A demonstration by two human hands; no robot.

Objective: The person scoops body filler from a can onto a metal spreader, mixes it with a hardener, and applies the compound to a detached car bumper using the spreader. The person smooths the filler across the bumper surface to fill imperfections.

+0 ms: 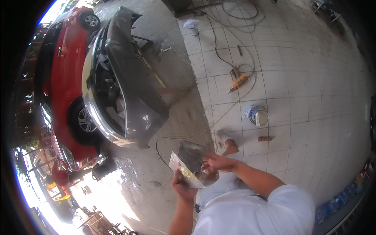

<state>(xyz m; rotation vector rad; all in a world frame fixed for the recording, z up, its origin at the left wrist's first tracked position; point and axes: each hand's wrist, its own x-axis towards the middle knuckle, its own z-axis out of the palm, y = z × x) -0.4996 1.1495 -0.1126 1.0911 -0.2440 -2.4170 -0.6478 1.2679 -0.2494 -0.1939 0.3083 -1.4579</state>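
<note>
At six o'clock, the pale plate (176, 161) looked metallic and smooth, its yellowish paste (187, 172) soft and matt; the dark sheet (191, 155) was dull and smudged. Toward ten, the grey bumper (141, 92) looked like satin plastic, shinier along its curved edge, and the red car (70, 58) had glossy paint. At two, the orange power tool (239, 83) seemed plastic-bodied. The shirt (254, 213) at five was soft white cloth, the concrete (156, 172) at seven rough and stained.

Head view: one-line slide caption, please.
Left hand holding a plate with yellow paste, right hand at a dark sheet, grey bumper beyond to the left.
</note>
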